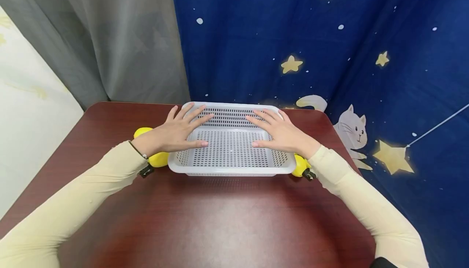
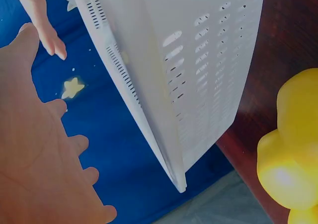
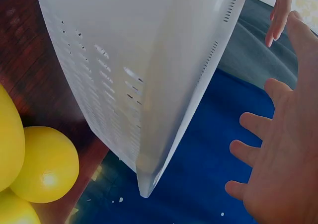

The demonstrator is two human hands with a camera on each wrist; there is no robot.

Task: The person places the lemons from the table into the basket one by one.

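While both hands are extended, fingers spread and gripping nothing, the white basket (image 1: pixel 234 171) stands on the dark red table (image 1: pixel 220 219) with its long axis running left to right before the person. Head view: the governing relation is end to end, the left hand (image 1: pixel 177 131) above the basket's left end, the right hand (image 1: pixel 283 134) above its right; neither is evidently nearer. Contact with the rim cannot be settled here. Left yellow objects (image 1: pixel 158 160) and right yellow objects (image 1: pixel 300 165) are partly hidden by the forearms.

Left wrist view: blue curtain (image 2: pixel 119 149) shows between the fingertips and the rim; no contact noted. The slotted outer end wall is exposed, with bare table between it and the yellow objects, a gap the head view obscures.

Right wrist view: matching clearance at the rim; at least three yellow objects are distinguishable beside that end.
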